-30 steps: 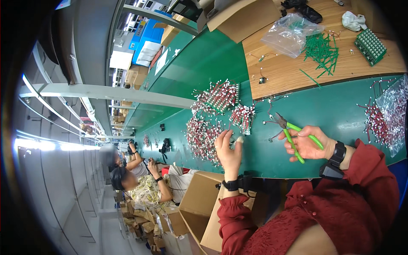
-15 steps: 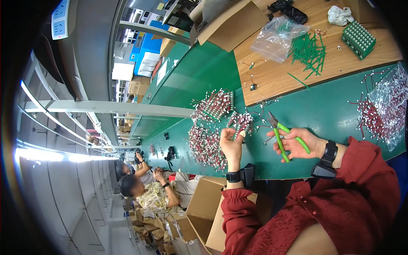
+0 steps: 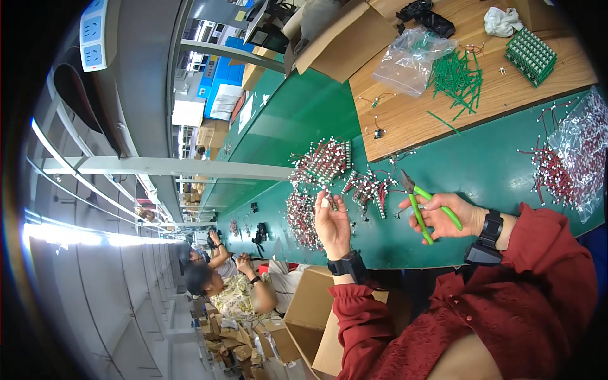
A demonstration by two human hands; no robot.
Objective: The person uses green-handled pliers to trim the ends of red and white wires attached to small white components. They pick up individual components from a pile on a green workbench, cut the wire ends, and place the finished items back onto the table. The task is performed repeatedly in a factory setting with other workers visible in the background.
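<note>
My right hand [image 3: 446, 218] grips a pair of pliers [image 3: 415, 197] with green handles; their dark jaws point away from me, towards the wooden board. My left hand [image 3: 334, 229] is raised at the edge of a heap of red wire leads with small white connectors [image 3: 303, 218]. Its thumb and fingers are apart, and one tip has a white covering; I see nothing held. Between my hands lies a small cluster of the same leads [image 3: 373, 190], near the plier jaws. Beyond my left hand, more leads stick up from a block-shaped stack [image 3: 323, 161].
A wooden board [image 3: 392, 136] bears green strips [image 3: 456, 82], a clear plastic bag [image 3: 408, 63] and a green-white block of parts [image 3: 531, 57]. Bagged red leads [image 3: 579, 152] lie far right. An open cardboard box [image 3: 310, 297] stands below the table edge; co-workers [image 3: 237, 294] sit at left.
My left hand has moved left from the small cluster to the large heap, turning and opening its fingers. The cluster is now more exposed. My right hand and the pliers have hardly moved.
</note>
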